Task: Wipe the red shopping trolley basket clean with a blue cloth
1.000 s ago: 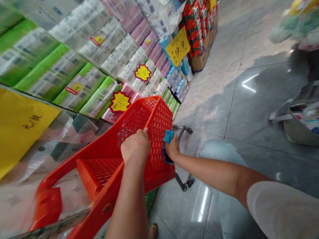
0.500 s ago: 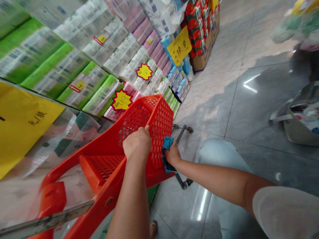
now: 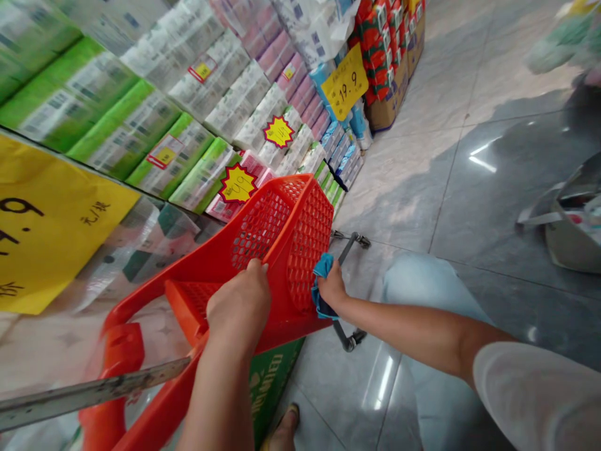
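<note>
A red plastic shopping cart with lattice walls stands in front of me, tilted in the view. My left hand is closed over the upper edge of its near side wall. In my right hand is a bunched blue cloth, pressed against or held right at the outside of the cart's lattice wall; dark folds of it hang below my fingers. The cart's grey wheel frame shows under the basket. Inside, the red fold-down seat sits near the handle end.
Stacked tissue packs line the left, with yellow price signs on them. Red packs on cardboard boxes stand farther back. Grey tiled floor spreads to the right, where a grey bin holds goods. A green box lies below the cart.
My left hand has slid back along the cart's edge toward the handle. My right hand stays by the lattice with the cloth. The whole view has shifted slightly.
</note>
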`<act>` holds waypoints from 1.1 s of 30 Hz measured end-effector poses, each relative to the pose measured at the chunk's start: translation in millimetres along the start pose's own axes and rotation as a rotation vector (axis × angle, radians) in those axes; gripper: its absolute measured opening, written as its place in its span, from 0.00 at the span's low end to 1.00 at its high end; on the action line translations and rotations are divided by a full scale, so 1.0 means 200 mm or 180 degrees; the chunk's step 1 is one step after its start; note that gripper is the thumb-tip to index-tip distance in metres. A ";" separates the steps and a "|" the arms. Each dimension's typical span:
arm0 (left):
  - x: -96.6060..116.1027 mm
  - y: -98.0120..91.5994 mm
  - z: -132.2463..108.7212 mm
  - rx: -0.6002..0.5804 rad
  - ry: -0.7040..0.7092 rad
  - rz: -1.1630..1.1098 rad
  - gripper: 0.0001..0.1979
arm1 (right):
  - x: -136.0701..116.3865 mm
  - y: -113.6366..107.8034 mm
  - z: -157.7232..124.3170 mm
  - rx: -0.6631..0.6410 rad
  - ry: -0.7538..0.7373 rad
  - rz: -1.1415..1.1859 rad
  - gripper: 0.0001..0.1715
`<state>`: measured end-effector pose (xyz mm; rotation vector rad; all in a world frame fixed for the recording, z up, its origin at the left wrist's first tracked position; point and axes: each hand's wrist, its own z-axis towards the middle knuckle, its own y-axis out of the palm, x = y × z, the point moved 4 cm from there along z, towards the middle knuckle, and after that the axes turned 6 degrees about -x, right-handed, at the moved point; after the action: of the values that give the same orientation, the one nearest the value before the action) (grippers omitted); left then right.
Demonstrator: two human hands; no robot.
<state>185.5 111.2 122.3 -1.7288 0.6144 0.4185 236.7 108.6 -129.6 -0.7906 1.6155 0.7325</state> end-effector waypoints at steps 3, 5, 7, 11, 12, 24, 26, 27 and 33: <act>-0.08 0.04 -0.11 0.0046 -0.0251 0.0103 0.25 | -0.27 0.01 -0.09 -0.0608 -0.1223 0.0127 0.29; -0.09 0.05 -0.14 0.0132 -0.0299 0.0056 0.25 | -0.40 0.01 -0.17 -0.0915 -0.2069 0.0109 0.30; -0.09 0.06 -0.15 0.0171 -0.0308 -0.0013 0.24 | -0.43 0.02 -0.20 -0.0879 -0.2315 0.0037 0.29; -0.07 0.06 -0.13 0.0325 -0.0328 -0.0054 0.23 | -0.24 0.04 -0.14 -0.0300 -0.1199 0.0058 0.25; -0.07 0.06 -0.13 0.0375 -0.0312 -0.0060 0.23 | -0.19 0.05 -0.13 -0.0155 -0.0863 0.0065 0.25; -0.06 0.07 -0.11 0.0524 -0.0312 -0.0097 0.22 | -0.04 0.04 -0.30 -0.0263 -0.0666 0.0111 0.22; -0.06 0.07 -0.11 0.0495 -0.0308 -0.0115 0.22 | 0.13 0.04 -0.27 0.0188 0.0078 0.0066 0.20; -0.06 0.07 -0.11 0.0499 -0.0300 -0.0120 0.22 | 0.19 0.04 -0.26 0.0285 0.0227 0.0053 0.20; -0.06 0.07 -0.11 0.0570 -0.0297 -0.0132 0.21 | 0.22 0.08 -0.23 0.0046 -0.0083 0.0112 0.32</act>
<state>166.7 90.1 123.4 -1.5401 0.5314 0.4006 192.9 76.3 -164.5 -0.7410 1.6130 0.7526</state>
